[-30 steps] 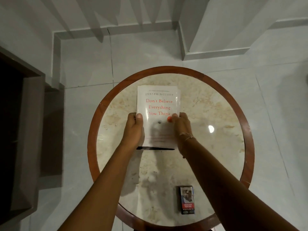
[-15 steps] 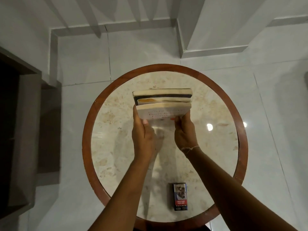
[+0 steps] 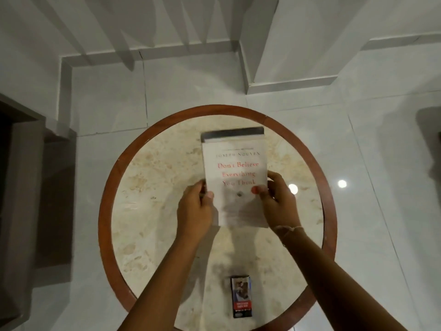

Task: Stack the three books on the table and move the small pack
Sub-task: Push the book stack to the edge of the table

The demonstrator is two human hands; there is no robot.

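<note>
White-covered book stack [image 3: 235, 185], apparently three deep, is clasped by left hand [image 3: 194, 211] and right hand [image 3: 279, 204] above the tabletop [image 3: 148, 211]. Stacking is nearly done: set it down, then release and reach for the small pack [image 3: 241, 296] nearer the person than the stack.

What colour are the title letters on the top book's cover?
Red, on a white cover of the top book; seen in the head view.

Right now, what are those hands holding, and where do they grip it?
Both hands hold the book stack by its long sides: left hand on the left edge, right hand on the right, thumbs on top.
</note>
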